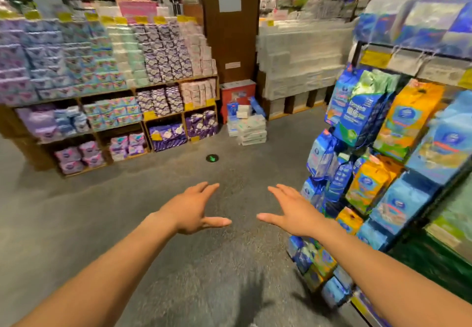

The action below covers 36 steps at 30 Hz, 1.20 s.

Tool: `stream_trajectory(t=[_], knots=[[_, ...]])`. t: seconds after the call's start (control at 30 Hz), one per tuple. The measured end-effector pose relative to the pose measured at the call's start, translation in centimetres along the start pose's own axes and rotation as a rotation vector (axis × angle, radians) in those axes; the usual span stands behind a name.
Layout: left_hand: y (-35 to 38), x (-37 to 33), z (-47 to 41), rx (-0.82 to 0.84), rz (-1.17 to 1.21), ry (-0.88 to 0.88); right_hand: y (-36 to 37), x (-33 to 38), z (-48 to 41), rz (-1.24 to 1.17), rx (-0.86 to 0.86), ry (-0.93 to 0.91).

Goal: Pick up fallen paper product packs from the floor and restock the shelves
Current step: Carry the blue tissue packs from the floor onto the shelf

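- Here, low in the frame, two bare forearms reach forward over the grey floor (115,214). The left hand (191,210) and right hand (293,211) hold nothing: palms face each other, fingers straight and spread, thumbs pointing inward.
- At the right edge, hanging packs (408,122) in blue and orange sit just beside the right hand; their print is too blurred to read.
- Beyond the fingertips lies a round green floor mark (212,158).
- Farther off, at centre, the pile of paper packs (251,130) lies on the floor, well apart from both hands, before a red box (237,91) and a brown pillar (229,46).
- At upper left, wooden shelves (28,150) carry purple and pink packs with yellow tags, which are illegible.
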<state>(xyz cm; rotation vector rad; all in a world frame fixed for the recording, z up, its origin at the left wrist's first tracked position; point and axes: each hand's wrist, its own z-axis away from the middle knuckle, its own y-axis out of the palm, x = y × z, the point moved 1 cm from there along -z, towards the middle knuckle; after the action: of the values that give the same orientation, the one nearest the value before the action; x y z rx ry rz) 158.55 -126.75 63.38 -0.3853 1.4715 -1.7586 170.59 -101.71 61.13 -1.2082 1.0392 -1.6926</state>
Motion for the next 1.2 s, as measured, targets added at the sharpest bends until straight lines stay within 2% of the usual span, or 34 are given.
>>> stream_trajectory(t=[0.13, 0.3, 0.57, 0.77, 1.0, 1.1, 1.2], knots=[[-4.8, 3.7, -10.7, 0.04, 0.053, -0.011, -5.0, -2.2, -12.7, 0.002, 0.011, 0.005], [-11.4, 9.5, -22.4, -0.023, 0.084, -0.044, -11.0, -2.1, -27.5, 0.044, 0.052, -0.017], [-17.4, 20.8, -44.2, -0.007, 0.077, -0.016, -12.4, -3.5, -52.9, 0.038, 0.068, -0.017], [-25.8, 28.1, -63.4, 0.027, 0.009, 0.075, -16.4, -5.6, -70.7, 0.007, 0.022, 0.105], [-32.6, 31.6, -83.1, 0.078, -0.057, 0.142, -21.4, -11.0, -88.4, -0.049, 0.033, 0.143], [-33.8, 32.1, -92.2, 0.086, -0.061, 0.144, -22.7, -15.4, -96.3, -0.07, 0.08, 0.174], [-35.4, 31.8, -101.1, 0.094, -0.052, 0.138, -25.0, -20.5, -104.5, -0.077, 0.039, 0.146]])
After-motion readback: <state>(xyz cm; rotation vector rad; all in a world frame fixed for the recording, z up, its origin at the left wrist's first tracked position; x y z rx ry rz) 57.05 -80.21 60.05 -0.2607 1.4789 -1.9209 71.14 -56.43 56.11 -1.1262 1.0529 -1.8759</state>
